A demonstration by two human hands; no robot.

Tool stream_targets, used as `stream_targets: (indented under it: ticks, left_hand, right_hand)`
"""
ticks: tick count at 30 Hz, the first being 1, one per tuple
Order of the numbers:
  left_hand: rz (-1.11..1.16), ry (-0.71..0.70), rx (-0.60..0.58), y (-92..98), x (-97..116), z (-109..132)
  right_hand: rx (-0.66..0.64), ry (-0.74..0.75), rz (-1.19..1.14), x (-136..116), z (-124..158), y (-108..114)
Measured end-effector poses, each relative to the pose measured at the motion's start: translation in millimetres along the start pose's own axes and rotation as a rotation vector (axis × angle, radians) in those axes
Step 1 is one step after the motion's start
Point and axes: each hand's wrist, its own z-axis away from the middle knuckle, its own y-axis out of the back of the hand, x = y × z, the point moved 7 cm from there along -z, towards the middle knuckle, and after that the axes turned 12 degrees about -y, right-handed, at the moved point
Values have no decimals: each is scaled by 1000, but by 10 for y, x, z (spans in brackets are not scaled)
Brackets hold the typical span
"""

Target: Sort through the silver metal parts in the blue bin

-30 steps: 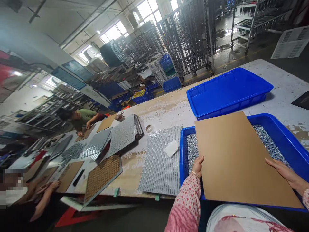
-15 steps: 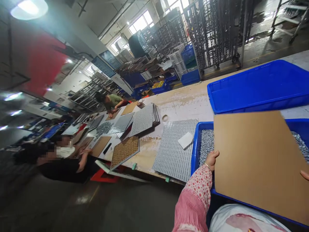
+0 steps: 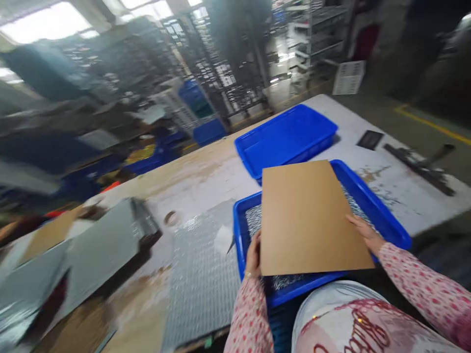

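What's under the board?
Below the board is a blue tray holding small silvery pieces, visible past the board's left, right and near edges. The part directly beneath is covered; its contents can't be seen.

Cardboard [image 3: 312, 220] over tray [image 3: 382, 208] — second tray [image 3: 287, 135] behind — panel [image 3: 202, 274] left.

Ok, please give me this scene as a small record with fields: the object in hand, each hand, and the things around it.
Object in hand: flat rectangular brown cardboard sheet
Left hand: grips the sheet's left edge
Right hand: grips the sheet's right edge
Below sheet: blue rectangular plastic tray with small silvery pieces
Behind that: second blue plastic tray
Left of first tray: grey ridged rectangular panel, white paper piece on it
Unclear: far left background, blurred
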Motion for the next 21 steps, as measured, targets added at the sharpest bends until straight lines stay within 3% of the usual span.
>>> stream_targets:
  ticks: [2,3,7,10,13,15,16,20,21]
  left_hand:
    - [42,-153,115,168,128,51]
    - [84,-189,109,188,125,91]
    - [144,-147,70,73,-183,274]
    - [-16,-99,203,13,-375,297]
    - [-206,-136,323,17,-284,221]
    - [-272,-159,342,59,-139,161]
    - [-289,-157,348,102,-66,141]
    - [-334,-129,347,331,159,130]
    - [-343,-120,343,384,189,134]
  right_hand:
    - [42,20,-200,59,79,-140]
    - [45,42,-282,123,114,-224]
    - [-82,117,-419,532,256,-684]
    - [-232,114,-327,795,369,-975]
    - [-501,-53,-73,903,473,-1070]
    - [-569,-165,57,826,503,-846]
    - [-521,-187,77,725,482,-635]
    - [63,29,-71,44,370,547]
    - [151,73,-113,-99,371,759]
